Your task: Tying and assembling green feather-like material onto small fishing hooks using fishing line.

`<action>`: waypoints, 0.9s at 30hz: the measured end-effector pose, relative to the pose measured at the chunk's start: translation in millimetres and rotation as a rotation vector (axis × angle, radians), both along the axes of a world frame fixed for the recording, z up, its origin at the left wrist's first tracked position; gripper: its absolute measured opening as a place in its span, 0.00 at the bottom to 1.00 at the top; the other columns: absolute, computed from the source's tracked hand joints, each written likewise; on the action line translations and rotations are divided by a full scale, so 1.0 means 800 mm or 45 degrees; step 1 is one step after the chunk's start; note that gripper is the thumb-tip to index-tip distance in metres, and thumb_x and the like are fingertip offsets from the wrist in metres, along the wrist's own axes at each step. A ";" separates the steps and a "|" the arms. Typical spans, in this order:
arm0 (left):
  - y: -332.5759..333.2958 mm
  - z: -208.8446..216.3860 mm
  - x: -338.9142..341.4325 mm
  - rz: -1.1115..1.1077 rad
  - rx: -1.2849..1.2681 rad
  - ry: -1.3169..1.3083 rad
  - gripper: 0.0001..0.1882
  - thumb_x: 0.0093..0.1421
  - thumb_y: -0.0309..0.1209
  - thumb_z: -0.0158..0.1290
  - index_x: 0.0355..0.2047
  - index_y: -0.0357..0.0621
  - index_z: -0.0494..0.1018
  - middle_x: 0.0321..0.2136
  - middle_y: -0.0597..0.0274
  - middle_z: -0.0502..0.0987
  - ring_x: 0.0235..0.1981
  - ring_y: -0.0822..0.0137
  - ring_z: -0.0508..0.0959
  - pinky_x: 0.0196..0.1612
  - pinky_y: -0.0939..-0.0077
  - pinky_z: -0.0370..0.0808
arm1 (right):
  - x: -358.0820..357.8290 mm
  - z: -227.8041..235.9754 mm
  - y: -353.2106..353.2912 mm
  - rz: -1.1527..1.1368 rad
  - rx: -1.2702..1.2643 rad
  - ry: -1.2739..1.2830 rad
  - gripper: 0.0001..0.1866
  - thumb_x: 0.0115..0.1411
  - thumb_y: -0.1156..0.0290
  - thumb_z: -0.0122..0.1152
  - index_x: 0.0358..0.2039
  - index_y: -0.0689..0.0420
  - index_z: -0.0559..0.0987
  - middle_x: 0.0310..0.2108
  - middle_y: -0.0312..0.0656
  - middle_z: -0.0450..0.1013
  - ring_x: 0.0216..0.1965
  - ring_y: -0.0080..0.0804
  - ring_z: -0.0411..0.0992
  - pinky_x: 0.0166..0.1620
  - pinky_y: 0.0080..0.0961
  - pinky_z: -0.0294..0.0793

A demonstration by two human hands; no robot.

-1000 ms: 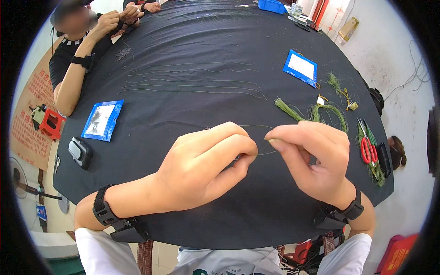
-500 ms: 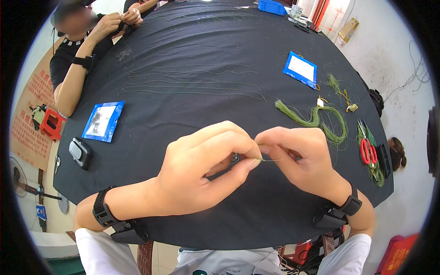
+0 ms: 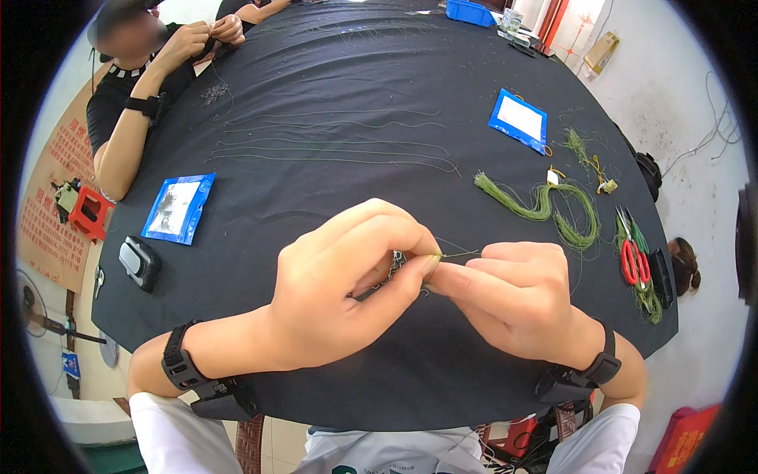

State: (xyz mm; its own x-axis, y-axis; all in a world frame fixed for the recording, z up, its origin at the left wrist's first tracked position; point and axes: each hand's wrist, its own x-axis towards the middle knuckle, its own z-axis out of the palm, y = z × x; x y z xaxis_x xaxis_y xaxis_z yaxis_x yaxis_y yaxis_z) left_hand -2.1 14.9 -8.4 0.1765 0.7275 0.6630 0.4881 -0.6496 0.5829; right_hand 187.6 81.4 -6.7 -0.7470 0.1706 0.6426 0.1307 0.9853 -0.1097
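Note:
Before me my left hand [image 3: 351,288] pinches a thin green thread [image 3: 458,254] between thumb and index finger. A few small curved metal pieces, like fish hooks [image 3: 392,267], show in the gap behind that thumb. My right hand [image 3: 513,296] is closed, its thumb and index tips pressed against the left thumb tip. From the left fingertips the thread runs to the top of the right hand's curled fingers; the part inside the right pinch is hidden. Several long green threads [image 3: 339,150] lie stretched across the black tablecloth [image 3: 339,197] beyond my hands.
At right lie a green thread bundle [image 3: 537,207], red-handled scissors [image 3: 632,257] and a blue packet [image 3: 518,120]. At left are another blue packet [image 3: 178,208] and a grey-black device [image 3: 139,263]. A co-worker [image 3: 134,103] sits far left, hands raised; a blue tray [image 3: 470,11] stands at the far edge.
My right hand has turned and shifted slightly down and left, its fingertips now against the left thumb. My left hand has tilted slightly, and more of the metal pieces show.

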 end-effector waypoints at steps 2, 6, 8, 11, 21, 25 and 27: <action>0.003 -0.002 0.002 0.058 0.121 0.067 0.08 0.49 0.13 0.54 0.29 0.35 0.73 0.29 0.60 0.74 0.16 0.83 0.63 0.18 0.89 0.58 | 0.001 0.002 -0.004 0.014 0.003 -0.012 0.14 0.40 0.77 0.63 0.32 0.57 0.78 0.17 0.33 0.70 0.14 0.25 0.65 0.16 0.22 0.64; 0.007 -0.008 0.003 0.085 0.233 0.178 0.08 0.47 0.13 0.55 0.30 0.34 0.73 0.27 0.57 0.75 0.18 0.78 0.69 0.18 0.86 0.63 | 0.003 0.009 -0.009 0.077 -0.157 0.133 0.12 0.43 0.81 0.63 0.31 0.59 0.78 0.17 0.35 0.71 0.13 0.27 0.67 0.16 0.21 0.65; 0.011 -0.012 0.002 0.058 0.386 0.236 0.10 0.45 0.13 0.55 0.30 0.32 0.73 0.27 0.53 0.75 0.21 0.69 0.74 0.21 0.81 0.70 | 0.005 0.011 -0.006 0.028 -0.308 0.186 0.10 0.44 0.81 0.62 0.31 0.60 0.78 0.17 0.37 0.72 0.13 0.27 0.67 0.17 0.20 0.65; 0.013 -0.016 0.002 -0.010 0.405 0.236 0.11 0.43 0.13 0.56 0.29 0.32 0.73 0.26 0.51 0.75 0.23 0.62 0.77 0.24 0.77 0.73 | 0.005 0.018 -0.001 -0.057 -0.572 0.238 0.06 0.49 0.82 0.61 0.30 0.62 0.79 0.17 0.40 0.72 0.14 0.23 0.68 0.18 0.17 0.63; 0.005 -0.007 0.003 -0.081 0.353 0.194 0.10 0.45 0.15 0.58 0.30 0.33 0.73 0.27 0.53 0.76 0.20 0.69 0.74 0.20 0.81 0.70 | 0.002 0.008 0.011 -0.042 -0.800 0.206 0.04 0.53 0.80 0.58 0.30 0.61 0.78 0.19 0.37 0.72 0.14 0.18 0.64 0.19 0.15 0.61; 0.003 0.000 -0.001 -0.069 0.267 0.155 0.09 0.47 0.15 0.57 0.31 0.34 0.73 0.29 0.56 0.75 0.17 0.80 0.67 0.18 0.88 0.63 | 0.000 0.004 0.009 -0.006 -0.920 0.132 0.05 0.53 0.79 0.60 0.32 0.60 0.79 0.20 0.41 0.74 0.17 0.20 0.70 0.21 0.16 0.66; 0.003 0.002 0.000 -0.069 0.282 0.167 0.09 0.48 0.15 0.56 0.31 0.34 0.73 0.29 0.57 0.75 0.17 0.83 0.65 0.17 0.90 0.61 | 0.000 0.002 0.008 0.023 -0.931 0.147 0.06 0.52 0.79 0.60 0.32 0.60 0.79 0.21 0.43 0.75 0.18 0.22 0.72 0.22 0.17 0.67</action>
State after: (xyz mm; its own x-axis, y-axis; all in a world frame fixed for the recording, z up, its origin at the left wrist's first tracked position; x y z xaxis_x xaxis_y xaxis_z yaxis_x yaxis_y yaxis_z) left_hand -2.4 17.0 -6.9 0.3060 0.5545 0.7739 0.5109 -0.7816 0.3580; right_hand 187.6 88.1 -5.3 -0.6882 0.5737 0.4441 0.0629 0.6570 -0.7512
